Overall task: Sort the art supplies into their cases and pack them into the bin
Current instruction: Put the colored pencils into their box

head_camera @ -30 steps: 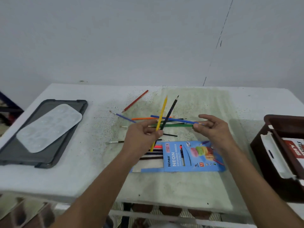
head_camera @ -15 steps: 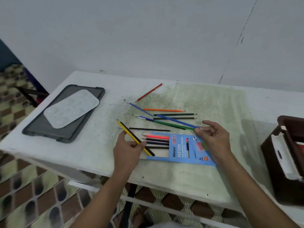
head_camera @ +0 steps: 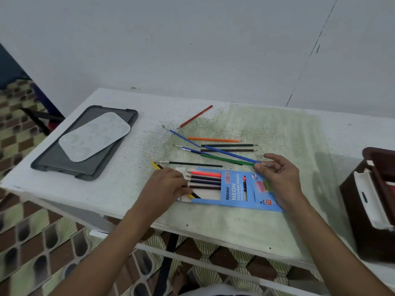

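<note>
A blue Ninso pencil box (head_camera: 236, 190) lies flat near the table's front edge, its open left end showing several pencils inside. My left hand (head_camera: 166, 186) grips a yellow pencil (head_camera: 155, 165) and a black pencil together, their tips lying at the box's open end. My right hand (head_camera: 280, 178) rests on the box's right end, fingertips pinching the ends of a blue pencil (head_camera: 230, 154) and a green pencil (head_camera: 226, 159). Loose on the table behind the box lie an orange pencil (head_camera: 213, 139), a red pencil (head_camera: 195, 116) and thin brushes (head_camera: 192, 164).
A grey tray (head_camera: 53, 159) holding a clear paint palette (head_camera: 94, 136) sits at the table's left. A dark brown bin (head_camera: 369, 210) with a white case in it stands at the right edge. The wall runs right behind the table.
My left hand lowered the yellow and black pencils from upright in the air down to the box's open end. My right hand came down onto the box. The camera tilted down and left.
</note>
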Demonstrator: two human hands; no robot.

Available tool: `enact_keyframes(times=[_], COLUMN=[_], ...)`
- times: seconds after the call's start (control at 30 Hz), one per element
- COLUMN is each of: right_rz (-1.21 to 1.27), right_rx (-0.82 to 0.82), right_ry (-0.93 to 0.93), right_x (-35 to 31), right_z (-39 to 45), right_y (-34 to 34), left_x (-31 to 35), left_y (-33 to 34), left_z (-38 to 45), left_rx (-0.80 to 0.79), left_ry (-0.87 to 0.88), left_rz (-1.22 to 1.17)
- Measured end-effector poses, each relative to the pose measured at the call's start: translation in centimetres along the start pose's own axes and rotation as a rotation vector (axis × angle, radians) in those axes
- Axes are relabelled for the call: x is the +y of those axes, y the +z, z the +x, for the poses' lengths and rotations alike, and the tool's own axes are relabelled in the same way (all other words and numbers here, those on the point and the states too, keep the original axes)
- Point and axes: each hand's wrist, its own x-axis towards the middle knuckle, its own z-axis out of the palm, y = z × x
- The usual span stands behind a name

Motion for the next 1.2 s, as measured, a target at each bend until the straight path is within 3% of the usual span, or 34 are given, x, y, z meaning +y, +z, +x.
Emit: enact_keyframes(times=[0.07, 0.17, 0.3, 0.53, 0.73, 0.9, 1.07, 1.2], right_rz=[0.007, 0.014, 0.031, 0.033, 0.037, 0.036, 0.037, 0.051], right_rx=[-0.005, -0.002, -0.01, -0.007, -0.011, -0.018, -0.021, -0.015], right_ry=[0.007, 0.01, 0.007, 0.004, 0.0, -0.004, -0.007, 0.0], right_x=[0.0, 0.1, 0.0, 0.2, 0.2, 0.2, 0.1, 0.1], right_z=[0.0, 0.0, -0.1, -0.1, 0.0, -0.1, -0.2, -0.2], right_y=[0.0, 0.0, 0.0, -0.1, 0.0, 0.0, 0.1, -0.1], left_x=[-0.2, 0.7, 2.5, 2.3, -2.4, -1.0, 1.5, 1.9], left_y=[-0.1, 0.5, 1.0, -1.6, -3.4, -2.7, -1.5, -1.2], left_z=[0.0, -0.4, -0.2, 0.6, -0.7, 0.0, 1.8, 2.1], left_rx=[-0.028, 0.063, 0.11, -0.143, -0.254, -0.21, -0.238, -0.186], left_ry=[0.071, 0.116, 0.099, -0.048, -0.019, 0.041, 0.026, -0.085], left_rz=[0.009, 0.067, 0.048, -0.311, -0.137, -0.099, -0.264, -0.349])
